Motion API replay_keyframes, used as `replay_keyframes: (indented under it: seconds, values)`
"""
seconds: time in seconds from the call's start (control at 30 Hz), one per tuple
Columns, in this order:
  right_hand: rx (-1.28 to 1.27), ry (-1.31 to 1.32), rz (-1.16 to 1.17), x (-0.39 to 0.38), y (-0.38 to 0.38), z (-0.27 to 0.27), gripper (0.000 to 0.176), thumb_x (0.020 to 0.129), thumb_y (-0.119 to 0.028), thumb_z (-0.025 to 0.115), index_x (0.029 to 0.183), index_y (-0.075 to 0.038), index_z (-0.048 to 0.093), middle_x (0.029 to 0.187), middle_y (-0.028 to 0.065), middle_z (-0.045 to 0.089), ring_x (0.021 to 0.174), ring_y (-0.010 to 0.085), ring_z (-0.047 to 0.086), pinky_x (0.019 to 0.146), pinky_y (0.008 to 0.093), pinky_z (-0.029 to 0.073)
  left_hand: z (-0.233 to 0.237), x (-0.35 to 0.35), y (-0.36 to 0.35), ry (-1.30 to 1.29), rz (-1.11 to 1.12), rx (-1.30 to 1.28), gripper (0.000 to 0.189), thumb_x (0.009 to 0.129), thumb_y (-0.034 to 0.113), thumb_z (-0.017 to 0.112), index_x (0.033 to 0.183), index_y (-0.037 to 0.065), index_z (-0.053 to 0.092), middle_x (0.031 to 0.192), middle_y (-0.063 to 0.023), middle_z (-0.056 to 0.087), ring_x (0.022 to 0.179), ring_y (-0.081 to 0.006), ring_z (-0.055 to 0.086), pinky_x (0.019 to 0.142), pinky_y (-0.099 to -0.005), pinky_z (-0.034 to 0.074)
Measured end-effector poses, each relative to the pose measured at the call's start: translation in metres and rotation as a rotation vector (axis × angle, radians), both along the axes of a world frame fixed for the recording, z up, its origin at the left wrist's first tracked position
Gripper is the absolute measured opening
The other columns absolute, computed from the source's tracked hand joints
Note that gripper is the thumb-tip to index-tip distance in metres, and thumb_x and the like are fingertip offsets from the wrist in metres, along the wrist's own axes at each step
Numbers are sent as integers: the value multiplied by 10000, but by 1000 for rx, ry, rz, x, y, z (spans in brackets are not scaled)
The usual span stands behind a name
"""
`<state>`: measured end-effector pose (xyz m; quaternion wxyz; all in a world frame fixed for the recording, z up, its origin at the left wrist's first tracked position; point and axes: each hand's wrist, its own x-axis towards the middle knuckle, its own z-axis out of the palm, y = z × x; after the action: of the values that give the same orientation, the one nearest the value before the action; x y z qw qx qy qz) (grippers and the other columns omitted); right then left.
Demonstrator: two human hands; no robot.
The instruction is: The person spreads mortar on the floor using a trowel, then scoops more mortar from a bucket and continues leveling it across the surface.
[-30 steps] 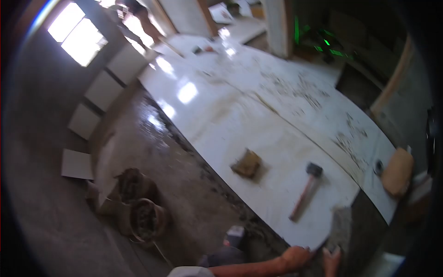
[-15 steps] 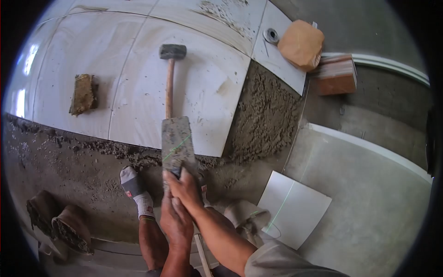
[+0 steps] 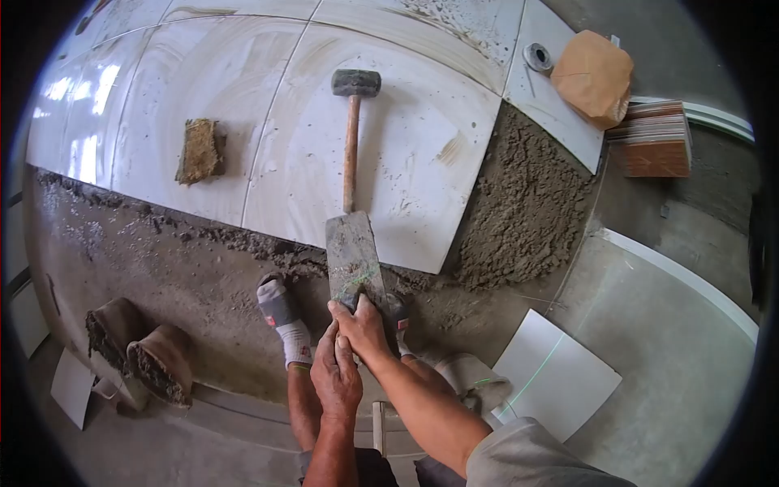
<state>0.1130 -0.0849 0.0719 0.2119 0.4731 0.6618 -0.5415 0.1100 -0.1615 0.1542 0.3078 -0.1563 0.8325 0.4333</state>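
Clenched right hand [image 3: 363, 327] round the grey, mortar-caked flat steel trowel [image 3: 352, 258], blade over the near edge of the white glossy tile [image 3: 406, 178], below the wooden-handled mallet [image 3: 351, 138]. Laid left hand [image 3: 336, 380] against the right; could not tell its grasp. Probably best kept flat, pressure even.

Smooth floor tiles [image 3: 162, 89] are shining glossy; the trowel [image 3: 353, 256] is showing a matt metal blade crusted with mortar; the mallet [image 3: 350, 154] is showing a wooden handle; the mortar bed [image 3: 527, 203] is lying rough and grainy.
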Motion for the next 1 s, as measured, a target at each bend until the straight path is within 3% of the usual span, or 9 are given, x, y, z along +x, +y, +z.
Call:
replay_keyframes:
  seconds: [0.3, 0.4, 0.43, 0.5, 0.57, 0.63, 0.7, 0.83, 1.0]
  values:
    - [5, 27, 309, -4, -19, 10, 526, 808, -464, 623, 951, 37, 552, 923, 334, 616, 922, 497, 586, 792, 527, 474, 27, 4, -51, -85, 69, -39, 356, 936, 204, 535, 1192, -41, 575, 1115, -220, 623, 1051, -299, 603, 910, -364, 457]
    - [-123, -39, 233, -5, -22, 2, 526, 809, -457, 640, 963, 38, 550, 926, 333, 614, 932, 497, 584, 788, 512, 474, 20, 12, -69, -73, 75, -5, 375, 945, 219, 538, 1234, -20, 556, 1038, -128, 617, 855, -179, 583, 745, -296, 479]
    - [54, 58, 297, -3, -28, -5, 461, 822, -386, 667, 911, 53, 559, 666, 149, 609, 554, 225, 616, 539, 386, 489, 15, 16, -76, -58, 69, 13, 397, 955, 236, 535, 1258, -21, 536, 951, -54, 610, 705, -94, 547, 624, -245, 478]
    - [-19, 6, 284, -3, -30, -9, 496, 817, -439, 647, 927, 35, 550, 853, 277, 639, 820, 436, 643, 705, 484, 499, 11, 16, -89, -143, 115, 45, 392, 948, 244, 544, 1254, -1, 551, 974, -79, 628, 700, -87, 555, 635, -250, 483]
    - [-168, -82, 214, -22, -33, 16, 460, 831, -435, 652, 880, 11, 553, 706, 160, 620, 622, 280, 645, 552, 402, 511, 5, 16, -110, -69, 86, 20, 367, 929, 243, 549, 1197, -5, 580, 1093, -208, 635, 956, -303, 638, 852, -371, 487]
    - [-151, -55, 231, -39, -49, 36, 429, 844, -434, 652, 844, -18, 548, 612, 57, 550, 498, 141, 557, 433, 301, 467, 8, 13, -136, -57, 163, 40, 362, 928, 263, 547, 1180, 6, 586, 1069, -212, 632, 962, -326, 631, 855, -380, 480]
    - [-174, -37, 301, -33, -59, 23, 411, 855, -431, 642, 831, -33, 545, 593, 32, 537, 472, 123, 540, 411, 262, 443, 2, 16, -166, -59, 202, -40, 361, 931, 270, 540, 1178, 11, 583, 1047, -208, 632, 964, -323, 628, 843, -375, 480]
    - [-84, 22, 464, -40, -109, 25, 377, 861, -386, 635, 812, -25, 534, 593, 37, 537, 466, 117, 536, 416, 281, 436, 3, 16, -222, -1, 406, 41, 382, 935, 277, 541, 1212, 15, 574, 1034, -165, 639, 876, -226, 638, 798, -324, 491]
    - [150, 200, 1078, -85, -223, 56, 289, 827, -276, 654, 814, -12, 536, 681, 189, 580, 621, 383, 563, 580, 441, 464, 19, 3, -295, 32, 739, 84, 367, 928, 254, 551, 1203, 13, 579, 1011, -164, 635, 828, -197, 627, 758, -322, 491]
